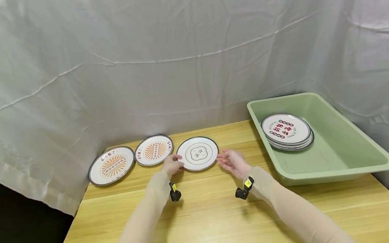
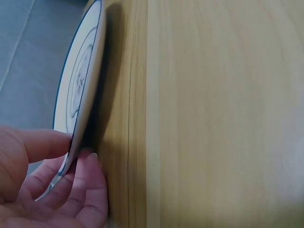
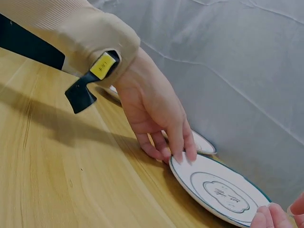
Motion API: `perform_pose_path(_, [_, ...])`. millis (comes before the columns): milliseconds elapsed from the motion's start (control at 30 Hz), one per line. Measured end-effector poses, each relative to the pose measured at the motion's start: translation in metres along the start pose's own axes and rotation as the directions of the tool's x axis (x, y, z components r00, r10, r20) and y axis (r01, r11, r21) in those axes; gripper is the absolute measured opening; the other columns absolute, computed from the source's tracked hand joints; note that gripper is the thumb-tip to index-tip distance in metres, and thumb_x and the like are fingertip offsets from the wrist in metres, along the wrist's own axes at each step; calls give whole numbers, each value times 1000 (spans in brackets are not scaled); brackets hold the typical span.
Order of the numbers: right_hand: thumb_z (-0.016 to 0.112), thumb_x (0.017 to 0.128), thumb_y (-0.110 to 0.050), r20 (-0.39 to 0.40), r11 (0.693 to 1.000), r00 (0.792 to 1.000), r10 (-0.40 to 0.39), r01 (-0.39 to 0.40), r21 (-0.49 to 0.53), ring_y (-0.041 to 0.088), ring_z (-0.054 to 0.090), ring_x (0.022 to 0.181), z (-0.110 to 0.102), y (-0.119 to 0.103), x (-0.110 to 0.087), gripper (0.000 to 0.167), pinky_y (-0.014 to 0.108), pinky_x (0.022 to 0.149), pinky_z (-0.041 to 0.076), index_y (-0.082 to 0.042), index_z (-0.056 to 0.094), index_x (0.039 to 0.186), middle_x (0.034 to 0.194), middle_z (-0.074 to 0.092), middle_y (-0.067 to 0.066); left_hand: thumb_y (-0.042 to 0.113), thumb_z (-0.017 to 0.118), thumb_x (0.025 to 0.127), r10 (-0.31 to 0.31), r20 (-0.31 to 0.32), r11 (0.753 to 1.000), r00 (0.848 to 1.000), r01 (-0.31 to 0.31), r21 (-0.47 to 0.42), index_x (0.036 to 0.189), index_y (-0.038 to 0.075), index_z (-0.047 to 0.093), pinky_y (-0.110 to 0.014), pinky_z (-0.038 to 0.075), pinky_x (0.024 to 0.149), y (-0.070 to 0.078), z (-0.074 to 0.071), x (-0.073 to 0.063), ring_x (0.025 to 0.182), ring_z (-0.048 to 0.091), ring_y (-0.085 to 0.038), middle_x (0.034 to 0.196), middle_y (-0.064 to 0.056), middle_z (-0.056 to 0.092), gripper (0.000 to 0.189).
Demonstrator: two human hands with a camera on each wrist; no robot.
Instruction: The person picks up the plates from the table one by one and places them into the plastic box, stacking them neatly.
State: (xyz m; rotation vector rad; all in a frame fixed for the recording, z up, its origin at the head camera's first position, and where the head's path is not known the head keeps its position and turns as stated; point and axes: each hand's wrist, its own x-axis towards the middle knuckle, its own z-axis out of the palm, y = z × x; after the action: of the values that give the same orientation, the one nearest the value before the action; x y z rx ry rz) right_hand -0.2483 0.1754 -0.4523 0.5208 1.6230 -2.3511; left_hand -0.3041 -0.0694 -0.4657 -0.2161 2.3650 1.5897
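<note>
A white plate with a dark blue rim and a grey emblem in its middle is at the back of the wooden table. My left hand pinches its left rim, thumb on top and fingers below, as the left wrist view shows. There the plate looks slightly raised at the near side, with a shadow beneath. At the opposite rim, my right hand touches the edge with fairly straight fingers. Only the fingertips of this right hand appear in the right wrist view.
Two plates with orange sunburst prints, one far left and one beside it, lie along the grey curtain. On the right, a green basin holds a stack of plates, the top one with red lettering.
</note>
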Motion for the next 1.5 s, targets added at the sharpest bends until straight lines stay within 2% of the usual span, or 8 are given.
perform_pose_path(167, [34, 99, -1, -48, 1000, 999, 0, -1, -15, 28, 55, 127, -4, -1, 1, 55, 33, 114, 46, 1, 33, 154, 152, 47, 26, -11, 59, 90, 6, 45, 1000, 999, -7, 26, 134, 0, 48, -19, 50, 65, 4, -7, -10, 77, 50, -13, 107, -12, 47, 47])
perform_pose_path(333, [34, 101, -2, -80, 1000, 997, -1, -1, -24, 21, 60, 117, -6, -1, 1, 53, 31, 111, 48, 0, 35, 154, 151, 49, 26, -12, 58, 90, -4, 86, 999, 996, -1, 54, 142, 1, 37, -18, 48, 64, 7, -11, -12, 77, 50, -13, 123, -21, 49, 58])
perform_pose_path(600, [34, 103, -4, -87, 1000, 996, -5, 2, -30, 25, 53, 127, -9, 0, 2, 52, 34, 116, 43, 0, 34, 154, 152, 47, 25, -14, 52, 88, 2, 124, 991, 992, -19, 132, 145, -4, 41, -18, 46, 66, 5, -12, -8, 89, 52, -16, 136, -25, 51, 59])
perform_pose_path(733, [34, 103, -4, -98, 1000, 995, -6, 3, -27, 26, 53, 126, -10, 0, 3, 51, 33, 115, 44, 0, 35, 154, 151, 48, 25, -15, 44, 87, 12, 145, 983, 989, -39, 181, 145, -4, 45, -25, 52, 84, 7, -12, -9, 111, 54, -24, 140, -24, 52, 60])
perform_pose_path(900, [35, 102, -4, -109, 1000, 994, -7, 5, -25, 24, 55, 121, -9, 0, 4, 51, 33, 113, 45, 0, 37, 153, 148, 50, 25, -16, 37, 81, 41, 163, 975, 986, -75, 211, 145, -3, 47, -36, 49, 103, 7, -11, -7, 126, 51, -30, 145, -25, 50, 66])
perform_pose_path(1067, [35, 102, -4, -116, 999, 993, -7, 2, -39, 23, 58, 115, -9, 2, 5, 50, 31, 106, 49, 1, 38, 152, 147, 50, 26, 1, 53, 94, 54, 145, 968, 988, -88, 235, 143, -5, 48, -43, 47, 111, 4, -7, -5, 129, 51, -35, 144, -27, 51, 50])
perform_pose_path(1267, [37, 101, -4, -126, 1000, 992, 2, -5, -29, 21, 59, 109, -8, 4, 7, 50, 27, 97, 51, 2, 40, 150, 146, 51, 26, 29, 81, 85, 53, 93, 910, 994, -86, 405, 119, 0, 67, -38, 55, 97, 3, 3, 2, 103, 63, -25, 117, -17, 69, 47])
perform_pose_path(1500, [37, 101, -4, -127, 1000, 992, 8, -11, -20, 22, 59, 111, -7, 7, 7, 49, 29, 101, 50, 3, 40, 149, 146, 50, 26, 33, 83, 83, 92, 55, 818, 994, -107, 565, 108, -2, 70, -36, 57, 85, 8, 7, -4, 86, 61, -21, 102, -15, 70, 46])
